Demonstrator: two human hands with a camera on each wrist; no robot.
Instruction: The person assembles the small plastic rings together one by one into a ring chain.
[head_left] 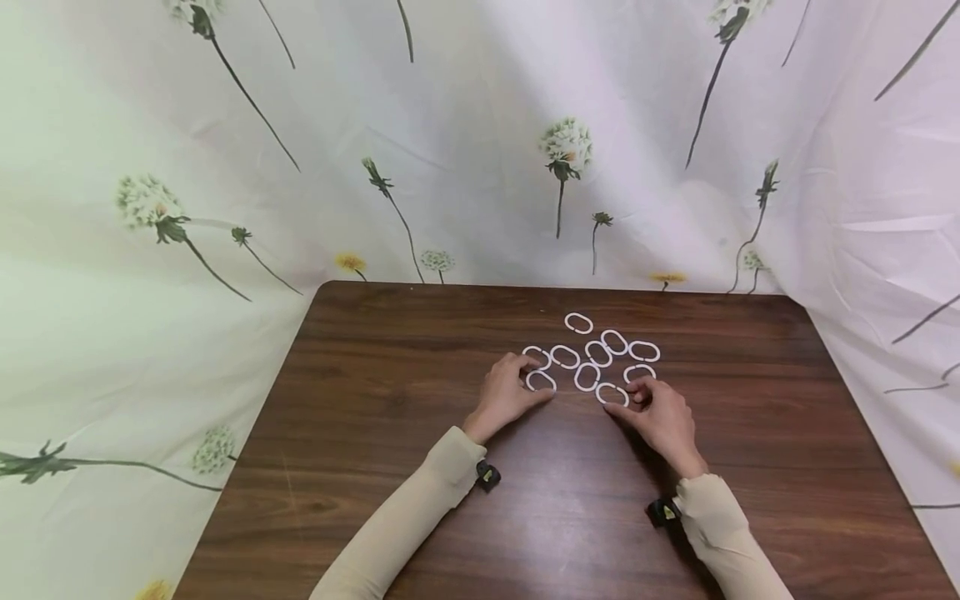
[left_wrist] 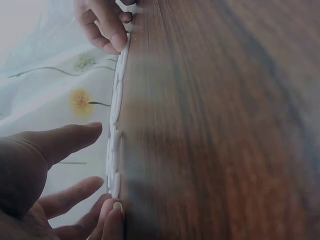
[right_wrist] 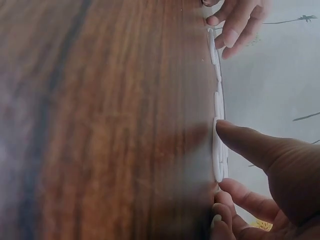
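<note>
Several white oval rings, some with a visible small gap in the outline, lie flat in a loose cluster on a brown wooden table (head_left: pixel 420 367). My left hand (head_left: pixel 506 393) is at the cluster's left side, thumb and fingers spread about a white ring (head_left: pixel 530 387). In the left wrist view, the left thumb (left_wrist: pixel 75 140) stands slightly apart from the rings. On the right, my right hand (head_left: pixel 663 419) pinches the nearest white ring (right_wrist: pixel 216 150) between thumb and index finger, at its two ends. Another ring (head_left: pixel 640 367) lies just beyond the right fingers.
A single ring (head_left: pixel 578 314) lies farthest back, apart from the others. White cloth (head_left: pixel 480 167) printed with dandelions hangs behind the table and at its sides. Both forearms wear light sleeves (head_left: pixel 405 517), with a small black camera (head_left: pixel 488 476) at the left wrist and another (head_left: pixel 662 512) at the right.
</note>
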